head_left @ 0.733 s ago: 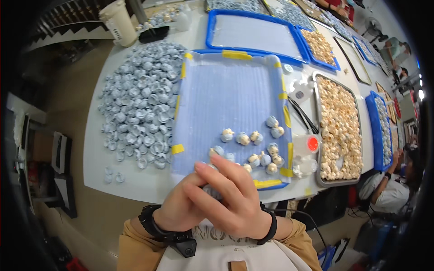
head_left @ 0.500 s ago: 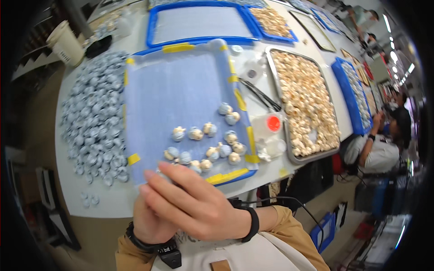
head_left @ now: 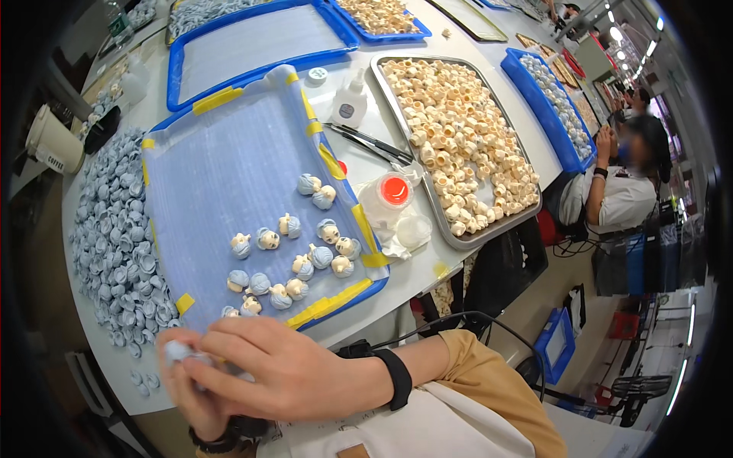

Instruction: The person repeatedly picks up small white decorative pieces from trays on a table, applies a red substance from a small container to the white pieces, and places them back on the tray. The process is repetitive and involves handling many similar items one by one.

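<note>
- two hands, bare: left hand [head_left: 187, 393], right hand [head_left: 282, 370], brought together at the near left corner of the taped tray [head_left: 214, 168]. state of grip?

- clamped, fingers of both, on one blue piece [head_left: 179, 351], held between the fingertips just beside the tray.

- step in hand?

- shaping or fitting by fingertip, as i judge it. blurred; cannot tell whether a cream part sits inside.

- next move calls for?

- a steady hold from the left and light pressure from the right, i'd say, the piece being small and likely easy to dent.

- outward, then. on the tray?

- blue-and-cream heads [head_left: 267, 238]: sixteen visible, those nearest the hands partly covered.

- left of it?

- blue shells [head_left: 114, 244]: one heap, too many to count; loose shells [head_left: 143, 388] near the table edge: three.

- right of it?

- jar with a red-orange disc [head_left: 393, 189]: one. white bottle [head_left: 350, 105]: one. white cap [head_left: 317, 75]: one. dark slim tools [head_left: 370, 143]: two, seemingly. steel tray [head_left: 481, 240]: one, bearing cream pieces [head_left: 450, 114] beyond counting.
</note>
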The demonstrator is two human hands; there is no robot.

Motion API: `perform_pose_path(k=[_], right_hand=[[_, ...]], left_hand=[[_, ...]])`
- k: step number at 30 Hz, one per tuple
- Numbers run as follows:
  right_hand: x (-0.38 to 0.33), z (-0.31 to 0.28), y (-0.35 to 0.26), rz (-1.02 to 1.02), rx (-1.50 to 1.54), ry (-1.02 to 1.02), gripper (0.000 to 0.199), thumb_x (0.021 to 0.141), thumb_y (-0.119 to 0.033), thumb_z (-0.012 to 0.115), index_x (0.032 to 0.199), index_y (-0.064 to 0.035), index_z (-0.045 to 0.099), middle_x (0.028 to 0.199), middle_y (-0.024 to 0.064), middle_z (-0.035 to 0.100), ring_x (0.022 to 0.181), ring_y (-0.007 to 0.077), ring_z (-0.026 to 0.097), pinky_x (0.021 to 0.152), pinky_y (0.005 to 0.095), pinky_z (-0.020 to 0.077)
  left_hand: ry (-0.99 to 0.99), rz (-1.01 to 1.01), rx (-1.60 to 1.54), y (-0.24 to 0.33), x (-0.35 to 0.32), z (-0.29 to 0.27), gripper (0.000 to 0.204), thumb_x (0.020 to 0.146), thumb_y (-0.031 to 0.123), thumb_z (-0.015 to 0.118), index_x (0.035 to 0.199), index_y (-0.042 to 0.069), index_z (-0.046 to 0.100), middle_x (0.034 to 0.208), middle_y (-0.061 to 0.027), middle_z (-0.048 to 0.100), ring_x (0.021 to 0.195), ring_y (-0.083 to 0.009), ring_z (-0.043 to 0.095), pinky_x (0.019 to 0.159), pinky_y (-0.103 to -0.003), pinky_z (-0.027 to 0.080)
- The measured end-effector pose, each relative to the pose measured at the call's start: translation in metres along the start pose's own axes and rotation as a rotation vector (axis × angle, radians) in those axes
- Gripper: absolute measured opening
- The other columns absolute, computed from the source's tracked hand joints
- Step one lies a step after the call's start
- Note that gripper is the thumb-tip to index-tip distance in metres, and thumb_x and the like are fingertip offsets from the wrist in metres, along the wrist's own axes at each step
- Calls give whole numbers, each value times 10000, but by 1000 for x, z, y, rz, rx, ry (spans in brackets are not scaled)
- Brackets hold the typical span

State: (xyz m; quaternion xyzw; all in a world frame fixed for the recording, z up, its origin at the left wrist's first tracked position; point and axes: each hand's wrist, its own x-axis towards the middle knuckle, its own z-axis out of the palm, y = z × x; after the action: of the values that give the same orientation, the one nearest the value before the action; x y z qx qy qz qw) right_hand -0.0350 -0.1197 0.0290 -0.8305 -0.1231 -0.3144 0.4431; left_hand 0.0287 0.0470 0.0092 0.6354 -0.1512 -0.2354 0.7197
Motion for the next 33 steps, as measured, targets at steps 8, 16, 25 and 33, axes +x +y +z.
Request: perform_pose_path(k=[8, 16, 25, 33], right_hand=[[-33, -145, 39, 322, -710, 120, 274, 669, -2, 651, 939, -36, 619, 888, 112, 621, 871, 308, 577, 716, 371, 477], [-109, -235, 86, 873, -1001, 22, 240, 742, -59, 644, 972, 7, 621, 932, 162, 551, 875, 304, 561, 767, 349, 449], [-116, -246, 95, 834, -801, -74, 185, 775, 23, 612, 958, 43, 590, 951, 97, 501, 696, 160, 531, 645, 266, 443], [-75, -178, 37, 620, -472, 348, 249, 856, -71, 557, 1076, 32, 501, 884, 141, 594, 784, 179, 566, 670, 265, 442]], left_hand=[[587, 73, 970, -5, -5, -125, 179, 933, 157, 427, 1062, 49, 488, 816, 3, 448, 584, -42, 298, 496, -182, 260], [643, 84, 1088, -12, -1, -132, 229, 914, 93, 418, 1099, -22, 487, 1011, -90, 510, 945, -203, 465, 880, -284, 359], [609, 21, 334, 28, -5, -65, 148, 858, 80, 445, 972, 39, 531, 634, 29, 452, 472, 0, 333, 401, -158, 238], [-132, -128, 167, 27, -17, -5, 316, 809, 64, 464, 1097, -5, 573, 847, -47, 570, 710, -92, 516, 643, -220, 415]])
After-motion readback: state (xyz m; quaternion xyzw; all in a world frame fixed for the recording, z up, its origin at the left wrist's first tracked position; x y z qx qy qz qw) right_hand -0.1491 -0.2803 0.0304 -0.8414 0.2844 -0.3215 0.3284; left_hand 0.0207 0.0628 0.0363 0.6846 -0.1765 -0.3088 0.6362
